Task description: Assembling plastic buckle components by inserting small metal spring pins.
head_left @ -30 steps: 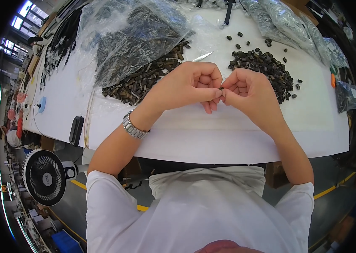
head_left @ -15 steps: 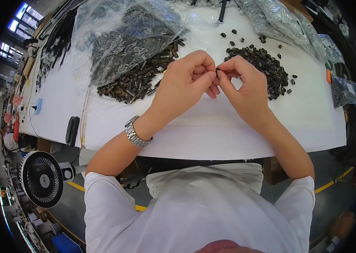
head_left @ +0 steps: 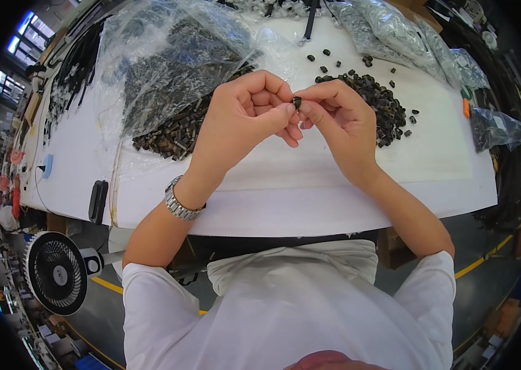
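A small dark piece [head_left: 297, 102], short and ring-like, sits between the fingertips of both hands above the table. My left hand [head_left: 245, 117], with a metal watch on its wrist, pinches it from the left. My right hand [head_left: 345, 126] pinches it from the right, thumb and forefinger closed. Behind my left hand lies a heap of short dark-brown and black pieces [head_left: 171, 132], partly under a clear plastic bag [head_left: 174, 68]. Past my right hand spreads a pile of small black pieces [head_left: 387, 108], part of it hidden by that hand.
The white table [head_left: 310, 206] has a near edge just before my body. Filled clear bags [head_left: 390, 34] lie at the far right. A black oblong case [head_left: 98, 201] rests near the left edge, beside a fan [head_left: 57, 273]. Black strips [head_left: 82, 68] lie far left.
The view has shifted, so the table and piles appear farther left. Both hands still pinch together, and the dark piece between them shows more plainly.
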Demonstrator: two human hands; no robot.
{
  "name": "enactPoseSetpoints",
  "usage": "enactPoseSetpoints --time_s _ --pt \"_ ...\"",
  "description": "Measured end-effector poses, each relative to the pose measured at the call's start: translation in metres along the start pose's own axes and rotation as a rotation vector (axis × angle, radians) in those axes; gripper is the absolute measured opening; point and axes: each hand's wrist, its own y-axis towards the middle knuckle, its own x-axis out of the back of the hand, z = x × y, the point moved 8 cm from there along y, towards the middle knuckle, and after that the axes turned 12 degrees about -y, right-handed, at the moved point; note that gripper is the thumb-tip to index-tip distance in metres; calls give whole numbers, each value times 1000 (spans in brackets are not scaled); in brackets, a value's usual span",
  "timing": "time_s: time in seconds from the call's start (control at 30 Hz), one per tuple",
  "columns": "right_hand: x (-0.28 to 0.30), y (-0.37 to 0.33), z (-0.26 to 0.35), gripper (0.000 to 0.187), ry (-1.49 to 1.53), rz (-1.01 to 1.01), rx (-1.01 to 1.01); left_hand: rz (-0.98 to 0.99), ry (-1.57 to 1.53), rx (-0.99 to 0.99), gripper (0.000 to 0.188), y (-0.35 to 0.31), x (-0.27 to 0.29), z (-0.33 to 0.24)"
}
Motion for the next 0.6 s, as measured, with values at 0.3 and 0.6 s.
enactPoseSetpoints --time_s 0.3,0.6 --pt "-4 2 17 19 -272 33 40 -226 787 -439 10 -14 -11 -20" --pt "-12 7 -20 19 166 376 -289 -194 596 -92 7 -6 7 -8"
